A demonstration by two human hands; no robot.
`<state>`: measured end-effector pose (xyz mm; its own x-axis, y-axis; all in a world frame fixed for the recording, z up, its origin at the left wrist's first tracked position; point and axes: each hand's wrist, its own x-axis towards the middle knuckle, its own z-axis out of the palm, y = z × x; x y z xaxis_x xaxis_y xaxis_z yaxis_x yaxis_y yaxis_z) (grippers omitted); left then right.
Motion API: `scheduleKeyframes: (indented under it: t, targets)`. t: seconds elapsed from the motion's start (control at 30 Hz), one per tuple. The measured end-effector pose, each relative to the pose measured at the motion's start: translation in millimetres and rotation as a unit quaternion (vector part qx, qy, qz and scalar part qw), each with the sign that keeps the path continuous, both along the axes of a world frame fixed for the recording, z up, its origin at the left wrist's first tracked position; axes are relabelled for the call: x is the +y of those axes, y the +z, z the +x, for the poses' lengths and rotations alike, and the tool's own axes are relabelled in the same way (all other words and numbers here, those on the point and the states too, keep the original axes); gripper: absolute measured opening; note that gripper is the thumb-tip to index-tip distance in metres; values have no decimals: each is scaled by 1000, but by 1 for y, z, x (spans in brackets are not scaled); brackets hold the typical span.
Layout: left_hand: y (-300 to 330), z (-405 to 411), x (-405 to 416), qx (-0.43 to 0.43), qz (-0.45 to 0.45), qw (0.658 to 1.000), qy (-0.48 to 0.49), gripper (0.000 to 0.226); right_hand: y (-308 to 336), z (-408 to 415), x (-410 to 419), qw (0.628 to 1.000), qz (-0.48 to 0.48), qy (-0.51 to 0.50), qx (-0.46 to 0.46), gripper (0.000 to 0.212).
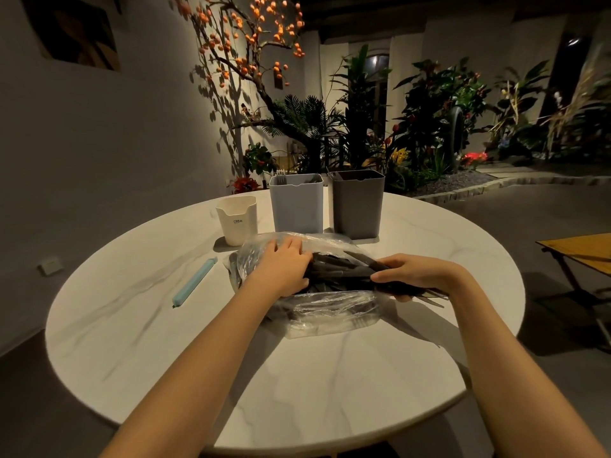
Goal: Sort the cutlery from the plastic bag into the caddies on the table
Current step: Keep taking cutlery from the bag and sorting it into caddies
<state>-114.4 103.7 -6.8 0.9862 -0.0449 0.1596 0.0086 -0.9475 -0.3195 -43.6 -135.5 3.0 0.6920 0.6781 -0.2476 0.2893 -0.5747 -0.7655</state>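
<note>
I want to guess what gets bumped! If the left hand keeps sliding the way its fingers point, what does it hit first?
Probably the dark cutlery in the bag; the left hand points right, towards it.

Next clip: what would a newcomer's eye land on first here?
Both hands at the table's middle: the left hand rests on the clear plastic bag, the right hand grips a bundle of dark cutlery. Behind stand three caddies: cream, light grey, dark grey. A blue clip lies left.

A dim restaurant-like courtyard: round marble table [297, 375], lit persimmon tree [251, 44], planted garden bed [429, 133].
</note>
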Motion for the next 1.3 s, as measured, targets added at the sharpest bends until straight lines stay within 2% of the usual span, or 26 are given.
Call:
scheduleKeyframes:
  t: [0.1,0.2,0.33,0.47,0.63,0.73,0.93,1.0,1.1,1.17,1.23,1.3]
  targets:
    - [0,3,-4,5,0,1000,11,49,5,-2,-6,1000,0,-3,3,19]
    - [-4,5,-10,-54,3,999,-10,43,8,-3,-14,1000,7,1,8,27]
    - [-2,5,-14,-100,-19,993,-58,40,12,-5,-25,999,-6,27,17,24]
    - [0,0,-22,-86,-126,986,-64,30,8,-4,-23,998,-24,50,16,21]
    - [2,-3,-26,-37,-260,963,-51,44,6,-4,-13,998,-22,55,36,16]
    - [5,-5,-21,-53,-307,947,-82,54,10,-6,-13,996,11,56,68,13]
    - [12,-5,-14,-128,-414,892,-130,28,14,-5,-6,996,51,52,50,31]
    - [17,-5,-12,-147,-399,895,-134,35,17,-6,-3,995,68,57,43,28]
    - [19,-4,-10,-227,-327,909,-121,33,23,-11,4,993,96,71,19,16]
    - [21,-1,-9,-289,-302,902,-108,38,27,-12,9,992,104,71,5,20]
    - [26,0,-8,-325,-310,888,-97,38,29,-11,14,992,105,71,-13,32]
    - [29,2,-7,-333,-338,876,-88,38,32,-11,18,991,106,79,-25,28]
